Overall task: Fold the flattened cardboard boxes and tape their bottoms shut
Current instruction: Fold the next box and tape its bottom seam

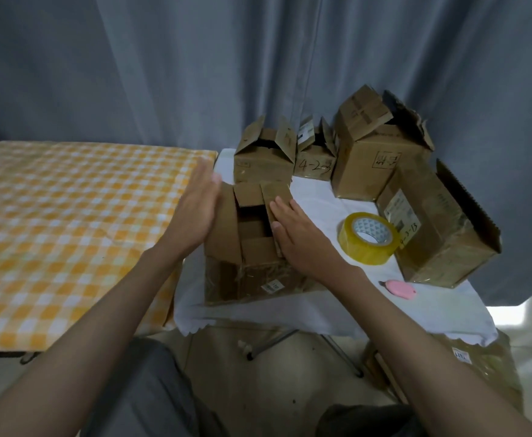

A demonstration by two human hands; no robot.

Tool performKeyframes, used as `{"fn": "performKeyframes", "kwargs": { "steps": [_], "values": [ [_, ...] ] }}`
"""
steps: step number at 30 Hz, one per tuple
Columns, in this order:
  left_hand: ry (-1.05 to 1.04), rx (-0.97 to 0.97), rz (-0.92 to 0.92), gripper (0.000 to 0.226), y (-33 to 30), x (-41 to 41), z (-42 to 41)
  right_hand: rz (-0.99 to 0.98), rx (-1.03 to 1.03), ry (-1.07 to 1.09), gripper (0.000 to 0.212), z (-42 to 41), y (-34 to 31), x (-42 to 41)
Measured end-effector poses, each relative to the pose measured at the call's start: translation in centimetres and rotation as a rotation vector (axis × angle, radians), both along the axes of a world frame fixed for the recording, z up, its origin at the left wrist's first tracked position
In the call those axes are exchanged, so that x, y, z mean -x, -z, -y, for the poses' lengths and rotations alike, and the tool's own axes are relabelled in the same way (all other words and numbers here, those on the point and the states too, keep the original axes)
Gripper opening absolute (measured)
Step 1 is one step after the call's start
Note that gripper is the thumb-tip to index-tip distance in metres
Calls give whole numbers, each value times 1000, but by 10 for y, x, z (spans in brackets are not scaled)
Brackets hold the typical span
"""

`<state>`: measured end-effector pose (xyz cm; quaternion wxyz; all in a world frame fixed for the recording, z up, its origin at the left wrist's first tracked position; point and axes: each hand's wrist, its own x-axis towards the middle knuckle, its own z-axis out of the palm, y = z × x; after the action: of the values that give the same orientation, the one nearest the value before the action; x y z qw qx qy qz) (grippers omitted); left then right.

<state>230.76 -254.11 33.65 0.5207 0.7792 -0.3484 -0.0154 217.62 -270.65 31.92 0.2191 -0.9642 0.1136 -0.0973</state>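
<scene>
A brown cardboard box [252, 279] stands on the small white-clothed table [321, 313] in front of me, its flaps on top partly folded inward around a dark gap. My left hand [195, 212] is flat with straight fingers against the left flap. My right hand [299, 234] lies flat on the right flap and presses it down. A roll of yellowish clear tape [369, 238] lies on the cloth just right of my right hand.
Several folded boxes [369, 159] crowd the back and right of the white table. A pink cutter [398, 290] lies near the front right edge. A table with an orange checked cloth [69, 222] is at the left. More cardboard [479, 367] sits on the floor at right.
</scene>
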Motion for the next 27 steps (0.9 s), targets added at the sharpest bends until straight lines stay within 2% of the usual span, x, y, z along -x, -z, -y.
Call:
{"fn": "performKeyframes", "kwargs": {
  "steps": [1,2,3,4,8,10,15,17,23,27],
  "values": [
    [-56,56,-97,30,2,-1,0,3,-5,-8,51,1,0,0],
    [-77,89,-215,51,3,-2,-1,7,-10,-11,51,2,1,0],
    [-78,64,-279,70,5,-4,0,12,-21,-16,51,2,1,0],
    [-50,34,-281,75,6,-4,2,17,-30,-17,51,3,2,0],
    [99,-10,-63,48,5,12,10,59,-56,-30,51,8,6,1],
    [157,-77,28,57,5,14,14,79,-76,-48,50,9,6,3],
    [220,-540,333,92,21,4,20,120,-148,-102,46,15,7,6],
    [181,-573,422,100,24,4,20,129,-155,-120,45,19,9,5],
    [9,-606,597,102,25,22,22,136,-196,-233,44,42,7,4],
    [-14,-583,530,103,29,36,31,105,-189,-301,43,63,-1,3]
  ]
}}
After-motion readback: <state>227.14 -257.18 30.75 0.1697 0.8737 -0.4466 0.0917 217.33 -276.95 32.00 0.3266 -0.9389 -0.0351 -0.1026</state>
